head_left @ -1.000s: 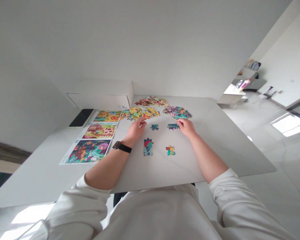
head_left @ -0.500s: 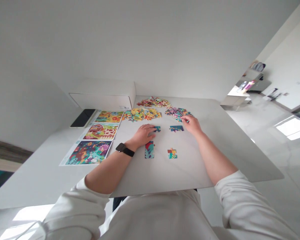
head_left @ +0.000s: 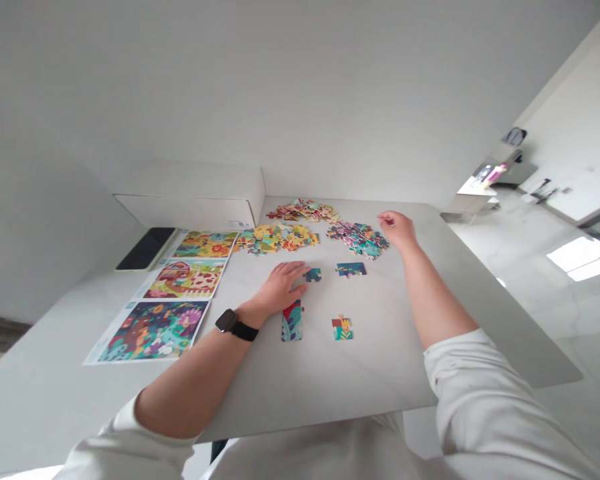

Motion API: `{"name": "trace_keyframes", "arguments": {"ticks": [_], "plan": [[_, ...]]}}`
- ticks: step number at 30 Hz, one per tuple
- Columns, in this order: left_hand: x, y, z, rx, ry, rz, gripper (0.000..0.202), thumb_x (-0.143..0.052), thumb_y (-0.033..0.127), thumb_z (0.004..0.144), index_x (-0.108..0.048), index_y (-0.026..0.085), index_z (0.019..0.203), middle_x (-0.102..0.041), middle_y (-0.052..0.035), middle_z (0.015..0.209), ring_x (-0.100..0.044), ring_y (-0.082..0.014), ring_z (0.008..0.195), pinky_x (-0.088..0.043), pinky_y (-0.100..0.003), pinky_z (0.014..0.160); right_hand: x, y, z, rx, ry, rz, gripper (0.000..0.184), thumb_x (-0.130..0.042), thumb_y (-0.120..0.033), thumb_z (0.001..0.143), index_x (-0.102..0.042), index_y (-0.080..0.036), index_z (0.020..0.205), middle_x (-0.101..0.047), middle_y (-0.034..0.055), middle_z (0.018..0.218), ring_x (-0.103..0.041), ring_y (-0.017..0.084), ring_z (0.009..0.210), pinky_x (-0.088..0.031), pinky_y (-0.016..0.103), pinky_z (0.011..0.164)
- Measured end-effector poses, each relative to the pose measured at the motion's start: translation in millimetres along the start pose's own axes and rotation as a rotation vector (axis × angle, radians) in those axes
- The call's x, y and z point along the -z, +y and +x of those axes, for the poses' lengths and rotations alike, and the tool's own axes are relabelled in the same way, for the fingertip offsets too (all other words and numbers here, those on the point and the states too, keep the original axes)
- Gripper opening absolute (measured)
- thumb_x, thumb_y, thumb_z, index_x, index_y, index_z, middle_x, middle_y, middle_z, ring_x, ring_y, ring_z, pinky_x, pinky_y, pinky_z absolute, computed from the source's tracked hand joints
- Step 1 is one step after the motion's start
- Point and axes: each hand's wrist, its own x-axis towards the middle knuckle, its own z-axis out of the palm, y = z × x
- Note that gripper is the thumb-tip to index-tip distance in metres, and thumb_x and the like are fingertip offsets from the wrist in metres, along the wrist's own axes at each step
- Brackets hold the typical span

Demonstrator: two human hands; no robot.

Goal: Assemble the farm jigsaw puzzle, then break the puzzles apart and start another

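My left hand (head_left: 281, 285) lies flat on the white table (head_left: 360, 380), fingers stretched out, fingertips touching a small teal puzzle piece (head_left: 313, 274). A red-and-teal joined piece (head_left: 291, 321) sits just under its heel. My right hand (head_left: 399, 229) hovers at the right edge of the teal-and-purple pile of pieces (head_left: 357, 239), fingers loosely curled; whether it holds a piece is unclear. A dark blue joined piece (head_left: 351, 269) and an orange-and-teal piece (head_left: 343, 327) lie between my arms.
A yellow pile (head_left: 277, 237) and a red pile (head_left: 303, 211) of pieces lie further back. Three picture sheets (head_left: 180, 291) sit at the left, beside a black phone (head_left: 145, 249) and a white box (head_left: 193, 195). The table's right edge drops to the floor.
My left hand came down from the yellow pile and flattened by the small teal piece. My right hand left the dark blue piece and rose to the right side of the teal-and-purple pile.
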Motion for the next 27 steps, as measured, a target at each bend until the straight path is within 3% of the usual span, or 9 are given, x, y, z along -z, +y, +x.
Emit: {"name": "trace_keyframes", "arguments": {"ticks": [5, 8, 12, 16, 20, 27], "plan": [[3.9, 1.4, 0.1, 0.047, 0.081, -0.099, 0.047, -0.056, 0.041, 0.102, -0.064, 0.024, 0.146, -0.066, -0.013, 0.147, -0.061, -0.0297, 0.14, -0.047, -0.048, 0.125, -27.4, 1.6, 3.8, -0.025, -0.097, -0.121, 0.025, -0.067, -0.027, 0.09, -0.084, -0.022, 0.107, -0.082, 0.0097, 0.11, -0.074, 0.024, 0.101, -0.057, 0.038, 0.099], [6.0, -0.9, 1.0, 0.085, 0.112, -0.136, 0.043, -0.056, 0.04, 0.102, -0.065, 0.025, 0.142, -0.068, -0.012, 0.142, -0.063, -0.0288, 0.137, -0.05, -0.046, 0.123, -43.5, -10.7, 8.0, -0.025, -0.176, -0.255, 0.02, -0.075, -0.037, 0.091, -0.087, -0.025, 0.1, -0.079, 0.0123, 0.111, -0.072, 0.027, 0.104, -0.056, 0.04, 0.1], [7.5, -6.0, 1.0, 0.111, 0.162, -0.172, 0.038, -0.056, 0.037, 0.102, -0.067, 0.024, 0.136, -0.07, -0.0113, 0.135, -0.067, -0.0274, 0.131, -0.052, -0.044, 0.12, -56.8, -31.3, 14.9, -0.048, -0.28, -0.382, 0.026, -0.08, -0.048, 0.09, -0.089, -0.027, 0.103, -0.075, 0.0173, 0.119, -0.07, 0.035, 0.113, -0.055, 0.048, 0.101], [9.3, -8.7, 0.4, 0.139, 0.196, -0.2, 0.034, -0.055, 0.036, 0.103, -0.068, 0.024, 0.132, -0.072, -0.0108, 0.131, -0.069, -0.0258, 0.126, -0.055, -0.043, 0.116, -64.1, -38.0, 17.7, -0.106, -0.359, -0.454, 0.035, -0.083, -0.053, 0.088, -0.088, -0.029, 0.113, -0.071, 0.0192, 0.127, -0.067, 0.039, 0.12, -0.053, 0.05, 0.103], [11.2, -8.1, 1.4, 0.138, 0.203, -0.229, 0.031, -0.056, 0.035, 0.103, -0.069, 0.023, 0.128, -0.073, -0.0108, 0.127, -0.071, -0.0257, 0.123, -0.056, -0.043, 0.113, -66.0, -35.1, 15.5, -0.133, -0.404, -0.47, 0.044, -0.078, -0.057, 0.09, -0.083, -0.033, 0.126, -0.07, 0.015, 0.134, -0.066, 0.036, 0.124, -0.051, 0.046, 0.105], [10.6, -9.5, 2.4, 0.124, 0.224, -0.25, 0.029, -0.059, 0.032, 0.101, -0.071, 0.022, 0.125, -0.075, -0.0111, 0.126, -0.072, -0.0259, 0.12, -0.057, -0.042, 0.11, -64.7, -36.8, 6.8, -0.082, -0.338, -0.38, 0.037, -0.084, -0.047, 0.084, -0.084, -0.032, 0.118, -0.072, 0.0109, 0.132, -0.066, 0.033, 0.123, -0.05, 0.043, 0.104]]}}
